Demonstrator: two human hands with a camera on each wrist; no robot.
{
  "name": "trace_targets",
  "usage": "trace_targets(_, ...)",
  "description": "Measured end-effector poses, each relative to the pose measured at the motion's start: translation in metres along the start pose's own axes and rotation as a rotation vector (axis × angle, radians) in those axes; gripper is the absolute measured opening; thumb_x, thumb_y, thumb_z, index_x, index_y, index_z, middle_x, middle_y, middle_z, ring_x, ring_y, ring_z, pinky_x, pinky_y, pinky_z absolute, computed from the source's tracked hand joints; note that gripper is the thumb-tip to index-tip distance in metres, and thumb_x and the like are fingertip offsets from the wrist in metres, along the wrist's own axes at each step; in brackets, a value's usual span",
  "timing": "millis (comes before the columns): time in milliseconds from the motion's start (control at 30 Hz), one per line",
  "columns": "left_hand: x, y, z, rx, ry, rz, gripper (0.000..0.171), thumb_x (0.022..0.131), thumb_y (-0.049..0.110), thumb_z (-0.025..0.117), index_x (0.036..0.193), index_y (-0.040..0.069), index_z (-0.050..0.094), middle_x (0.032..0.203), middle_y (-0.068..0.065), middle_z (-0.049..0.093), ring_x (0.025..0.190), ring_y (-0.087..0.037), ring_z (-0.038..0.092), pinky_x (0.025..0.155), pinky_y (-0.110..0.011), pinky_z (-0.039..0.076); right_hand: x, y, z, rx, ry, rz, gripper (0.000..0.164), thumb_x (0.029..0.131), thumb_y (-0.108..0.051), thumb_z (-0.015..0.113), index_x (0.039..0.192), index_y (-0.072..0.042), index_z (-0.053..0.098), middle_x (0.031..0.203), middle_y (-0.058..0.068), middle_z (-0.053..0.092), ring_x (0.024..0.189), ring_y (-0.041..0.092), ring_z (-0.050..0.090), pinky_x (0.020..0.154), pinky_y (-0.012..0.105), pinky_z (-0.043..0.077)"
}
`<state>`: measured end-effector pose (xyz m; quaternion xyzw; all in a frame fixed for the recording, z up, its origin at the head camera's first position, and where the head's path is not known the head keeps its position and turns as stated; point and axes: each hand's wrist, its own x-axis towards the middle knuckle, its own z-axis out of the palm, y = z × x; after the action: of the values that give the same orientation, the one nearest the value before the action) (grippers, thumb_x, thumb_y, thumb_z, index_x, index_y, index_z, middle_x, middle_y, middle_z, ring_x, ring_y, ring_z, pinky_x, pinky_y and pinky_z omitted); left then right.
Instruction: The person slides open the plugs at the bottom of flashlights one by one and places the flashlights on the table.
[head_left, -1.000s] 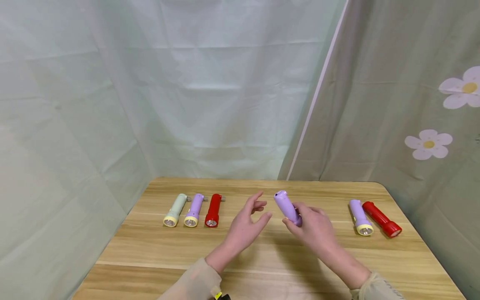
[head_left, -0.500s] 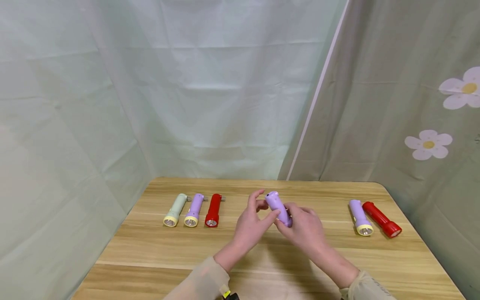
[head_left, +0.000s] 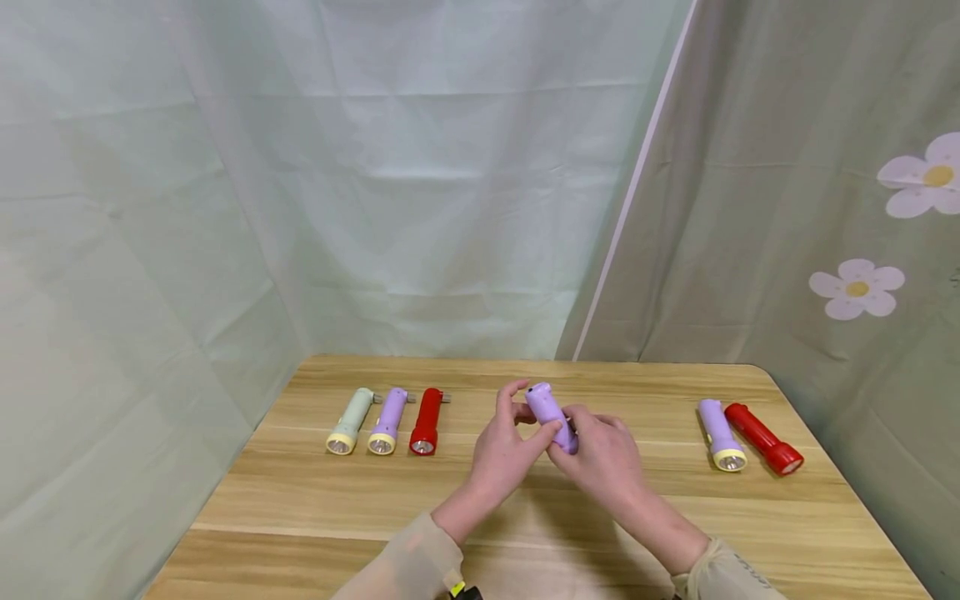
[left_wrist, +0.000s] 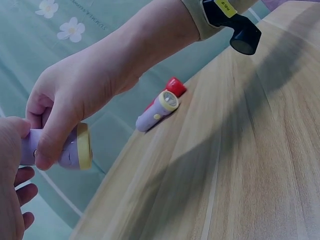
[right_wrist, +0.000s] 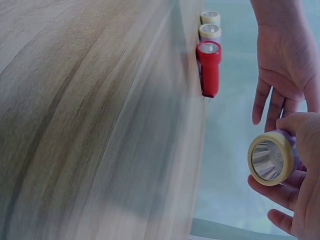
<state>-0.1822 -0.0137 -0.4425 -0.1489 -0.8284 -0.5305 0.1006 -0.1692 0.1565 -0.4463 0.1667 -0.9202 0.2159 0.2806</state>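
A lilac flashlight (head_left: 545, 407) is held up over the table between both hands, tail tilted away and to the left. My right hand (head_left: 606, 457) grips it near the head, its thumb along the barrel in the left wrist view, beside the pale yellow rim (left_wrist: 84, 146). From the other side, my left hand (head_left: 501, 452) pinches the barrel toward the tail, thumb on top and index finger arched behind. The right wrist view shows the lens (right_wrist: 268, 160) facing that camera. Parts of the left fingers are hidden behind the barrel.
At the table's left lie a pale green flashlight (head_left: 349, 423), a lilac one (head_left: 389, 421) and a red one (head_left: 427, 421), side by side with metal prongs out at the tails. Another lilac flashlight (head_left: 721, 435) and a red one (head_left: 765, 439) lie at the right. Curtains surround the wooden table (head_left: 300, 517).
My right hand has brought the lilac flashlight left and slightly closer to the left hand. My left hand has moved right and taken hold of its barrel. The flashlights on the table have not moved.
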Motion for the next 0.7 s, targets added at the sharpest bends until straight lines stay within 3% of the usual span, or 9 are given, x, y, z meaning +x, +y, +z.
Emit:
trace_targets(367, 0.0004, -0.0017, 0.0024, 0.016, 0.018, 0.004, 0.068, 0.092, 0.047, 0.075, 0.145, 0.028, 0.036, 0.097, 0.01, 0.068, 0.098, -0.025, 0.068, 0.069, -0.034, 0.048, -0.0002, 0.0001, 0.0046, -0.017, 0.019, -0.008, 0.038, 0.078, -0.029, 0.085, 0.106, -0.009, 0.068, 0.075, -0.003, 0.069, 0.064, 0.013, 0.065, 0.09, 0.047, 0.051)
trace_targets(500, 0.0007, -0.002, 0.0039, 0.033, 0.029, 0.016, 0.064, 0.093, 0.046, 0.073, 0.143, 0.028, 0.037, 0.096, 0.009, 0.067, 0.094, -0.019, 0.067, 0.069, -0.033, 0.047, 0.0, -0.0007, 0.0046, -0.016, 0.017, -0.005, 0.038, 0.078, -0.029, 0.084, 0.106, -0.009, 0.068, 0.076, -0.002, 0.07, 0.064, 0.014, 0.066, 0.09, 0.047, 0.051)
trace_targets(700, -0.0008, -0.0014, 0.0046, 0.031, 0.043, 0.018, 0.063, 0.095, 0.043, 0.072, 0.142, 0.021, 0.037, 0.097, 0.008, 0.067, 0.092, -0.017, 0.066, 0.07, -0.033, 0.047, 0.0002, -0.0001, 0.0059, -0.021, 0.015, 0.002, 0.039, 0.079, -0.031, 0.083, 0.108, -0.009, 0.067, 0.076, -0.002, 0.07, 0.064, 0.015, 0.065, 0.089, 0.048, 0.05)
